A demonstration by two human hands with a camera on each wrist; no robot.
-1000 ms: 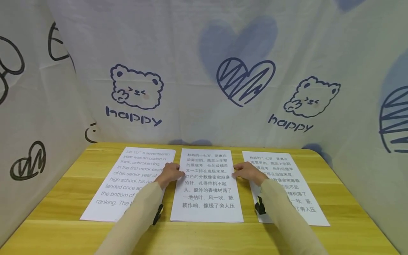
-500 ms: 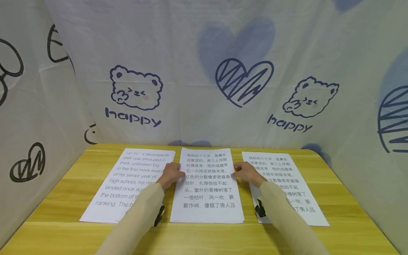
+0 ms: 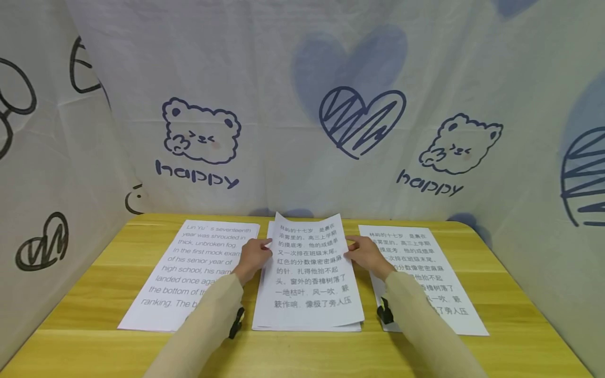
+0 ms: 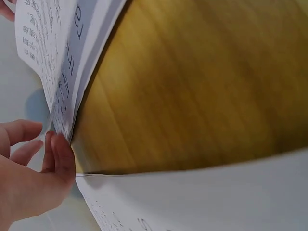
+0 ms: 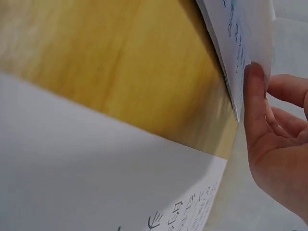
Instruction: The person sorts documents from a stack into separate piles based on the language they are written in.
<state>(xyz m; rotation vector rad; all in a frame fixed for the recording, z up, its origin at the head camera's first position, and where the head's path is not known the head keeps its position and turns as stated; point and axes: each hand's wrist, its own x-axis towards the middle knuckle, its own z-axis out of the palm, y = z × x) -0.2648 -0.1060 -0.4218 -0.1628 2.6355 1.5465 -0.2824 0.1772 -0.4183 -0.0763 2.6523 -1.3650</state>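
Note:
In the head view a white sheet of paper [image 3: 309,268] printed with Chinese text is lifted off the middle paper stack [image 3: 258,315], its top corners curling up. My left hand [image 3: 255,258] pinches the sheet's left edge; my right hand [image 3: 367,254] pinches its right edge. Up close in the left wrist view, the raised sheet [image 4: 33,36] stands apart from the papers under it, with the left hand's fingertips [image 4: 62,149] at its edge. The right wrist view has the raised sheet [image 5: 262,33] between thumb and finger, with print visible on the page beneath.
An English-text paper stack [image 3: 160,283] lies to the left, partly under the left forearm. To the right, a Chinese-text paper [image 3: 463,320] is partly covered by the right forearm. All lie on a yellow wooden table [image 3: 302,357] before a printed cloth [image 3: 283,136].
The middle top sheet, flat a second ago, has risen from its stack between both hands. Its upper corners now bend upward, and its lower edge has shifted slightly right.

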